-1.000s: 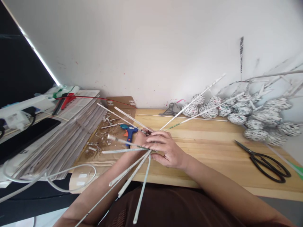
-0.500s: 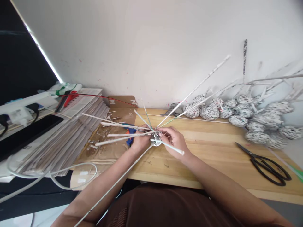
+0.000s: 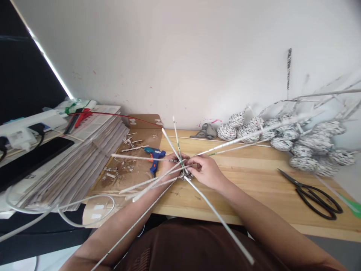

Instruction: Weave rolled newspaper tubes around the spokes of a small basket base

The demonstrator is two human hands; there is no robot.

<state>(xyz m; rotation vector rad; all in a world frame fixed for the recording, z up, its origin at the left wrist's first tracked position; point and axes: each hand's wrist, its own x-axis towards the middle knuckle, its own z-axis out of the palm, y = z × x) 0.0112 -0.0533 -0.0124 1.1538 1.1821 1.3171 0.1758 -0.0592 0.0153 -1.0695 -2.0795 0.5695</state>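
Observation:
Between my hands is a small woven paper piece [image 3: 186, 175], with several rolled paper sticks [image 3: 218, 214] fanning out from it in all directions. My left hand [image 3: 170, 165] is closed around the far left side of the piece, its fingers partly covered by the sticks. My right hand [image 3: 204, 169] pinches a paper stick close to the centre, thumb and forefinger together. One long stick runs down over my left forearm, and another points toward my chest.
To the left, a blue glue gun [image 3: 155, 158] lies on scrap-strewn cardboard [image 3: 141, 177] beside a newspaper stack [image 3: 76, 165]. Black scissors [image 3: 313, 195] lie on the right of the table. Several woven paper balls [image 3: 313, 145] and a grey lump [image 3: 207, 131] sit along the wall.
The woven piece has turned and tilted in my hands. The sticks have swung round: one now reaches toward my body and the right-hand ones point lower. The glue gun shows more fully.

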